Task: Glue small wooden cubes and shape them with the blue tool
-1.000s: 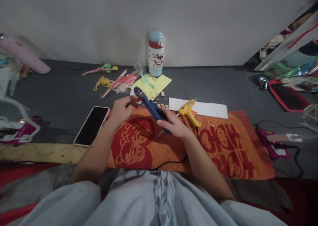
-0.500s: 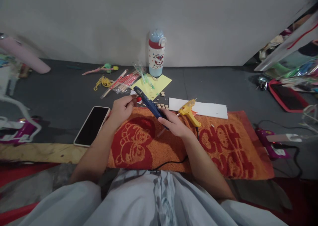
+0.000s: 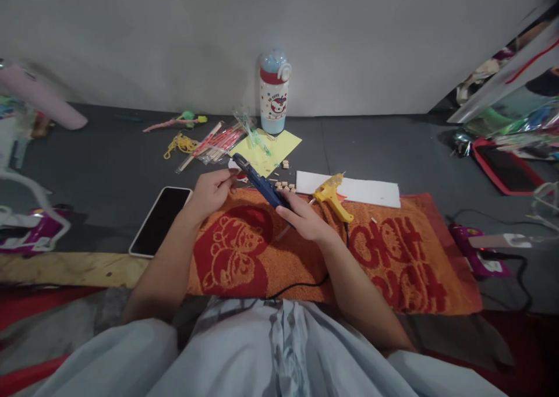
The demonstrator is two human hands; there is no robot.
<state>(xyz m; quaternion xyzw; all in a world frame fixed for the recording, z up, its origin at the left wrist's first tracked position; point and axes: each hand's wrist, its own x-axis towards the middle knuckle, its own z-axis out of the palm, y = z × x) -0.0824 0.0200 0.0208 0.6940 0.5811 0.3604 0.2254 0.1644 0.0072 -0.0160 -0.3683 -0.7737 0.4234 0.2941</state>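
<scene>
My right hand (image 3: 308, 218) is closed around the lower end of a long dark blue hand tool (image 3: 262, 183), which looks like a cutter and slants up to the left over the orange towel (image 3: 301, 263). Its far end has a narrow, jaw-like tip. Beside that tip my left hand (image 3: 212, 192) has its fingers pinched together; what lies between them is too small to make out. A white and red bit (image 3: 241, 177) shows between the left fingertips and the tool. Several small wooden pieces (image 3: 285, 186) lie just beyond the tool.
Right of my right hand, a yellow glue gun (image 3: 331, 196) rests against a white strip (image 3: 371, 191). A phone (image 3: 161, 222) lies by my left forearm. Farther back are wrapped chopsticks (image 3: 218, 145), yellow paper (image 3: 283, 145) and an upright bottle (image 3: 274, 94).
The tool's far end has shifted slightly left and down. Both hands keep nearly the same place and hold.
</scene>
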